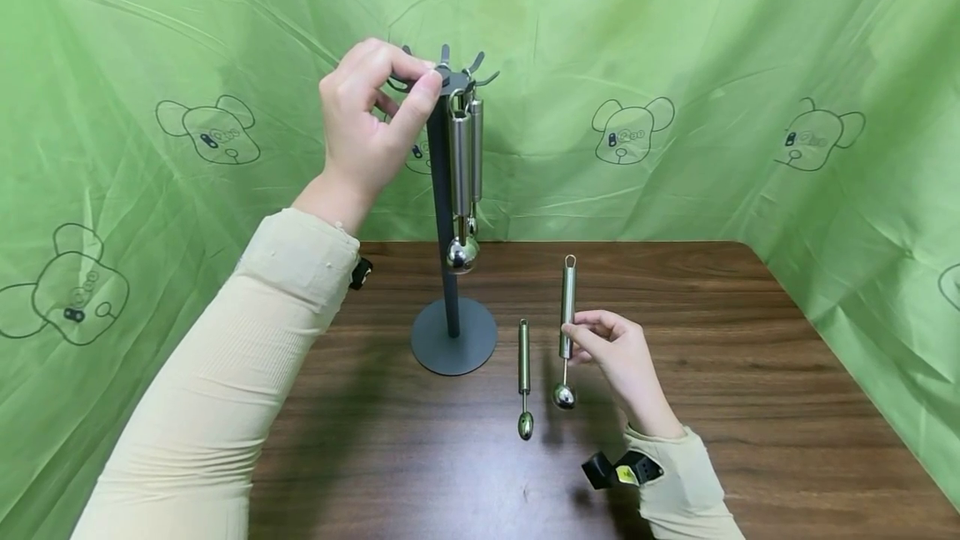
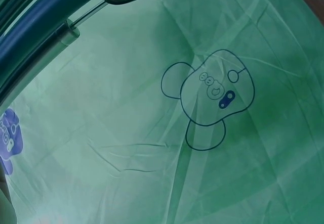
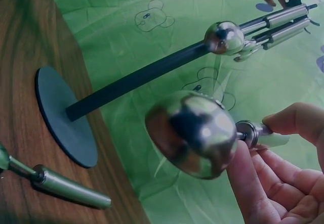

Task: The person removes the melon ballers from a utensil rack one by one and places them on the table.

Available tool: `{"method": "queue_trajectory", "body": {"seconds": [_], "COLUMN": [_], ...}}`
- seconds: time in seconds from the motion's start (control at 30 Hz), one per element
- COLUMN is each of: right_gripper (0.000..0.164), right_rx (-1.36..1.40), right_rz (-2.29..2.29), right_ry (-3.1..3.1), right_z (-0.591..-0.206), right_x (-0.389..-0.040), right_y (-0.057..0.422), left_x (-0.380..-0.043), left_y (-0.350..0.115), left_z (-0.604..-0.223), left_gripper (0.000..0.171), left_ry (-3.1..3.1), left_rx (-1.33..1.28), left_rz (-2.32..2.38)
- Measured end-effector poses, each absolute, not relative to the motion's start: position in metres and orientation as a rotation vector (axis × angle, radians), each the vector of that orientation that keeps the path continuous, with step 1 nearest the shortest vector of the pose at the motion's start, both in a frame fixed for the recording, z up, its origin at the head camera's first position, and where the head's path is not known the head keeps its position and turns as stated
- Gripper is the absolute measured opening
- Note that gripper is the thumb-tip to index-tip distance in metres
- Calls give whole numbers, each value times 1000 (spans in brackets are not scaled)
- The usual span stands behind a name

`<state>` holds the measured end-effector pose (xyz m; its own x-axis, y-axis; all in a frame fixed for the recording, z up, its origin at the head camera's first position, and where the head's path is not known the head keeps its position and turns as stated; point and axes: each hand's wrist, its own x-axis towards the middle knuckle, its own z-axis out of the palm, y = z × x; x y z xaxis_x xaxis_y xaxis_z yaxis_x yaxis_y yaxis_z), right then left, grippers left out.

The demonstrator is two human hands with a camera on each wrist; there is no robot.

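While the left hand [image 1: 367, 115] pinches the top of the rack [image 1: 444, 207], seemingly to steady it, the right hand [image 1: 618, 348] holds a steel scoop [image 1: 567, 298].
Right thumb and fingers grip low on its handle, apparently to leave the end loop free at twelve o'clock, with the bowl at six. In the head view, a smaller scoop [image 1: 524, 361] lies on the table [image 1: 750, 373] at eight o'clock from that hand; two hung scoops [image 1: 461, 165] dangle at four o'clock from the left hand, handle ends uppermost.
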<state>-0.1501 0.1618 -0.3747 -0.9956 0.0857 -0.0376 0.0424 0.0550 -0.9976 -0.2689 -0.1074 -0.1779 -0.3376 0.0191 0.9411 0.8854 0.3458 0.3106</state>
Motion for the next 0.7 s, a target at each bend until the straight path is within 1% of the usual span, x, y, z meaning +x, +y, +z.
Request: {"method": "queue_trajectory", "body": {"seconds": [0.17, 0.7], "right_gripper": [29, 24], "right_rx": [-169, -216], "right_rz": [2136, 2170], "right_ry": [-2283, -2291], "right_z": [-382, -414], "right_x": [-153, -161], "right_y": [163, 170], "left_x": [-269, -269], "left_y": [-108, -108], "left_z": [-178, -178], "left_gripper": [33, 32], "left_ry": [-1650, -1660], "left_rx": [-833, -827], "left_rz": [-1131, -1131]}}
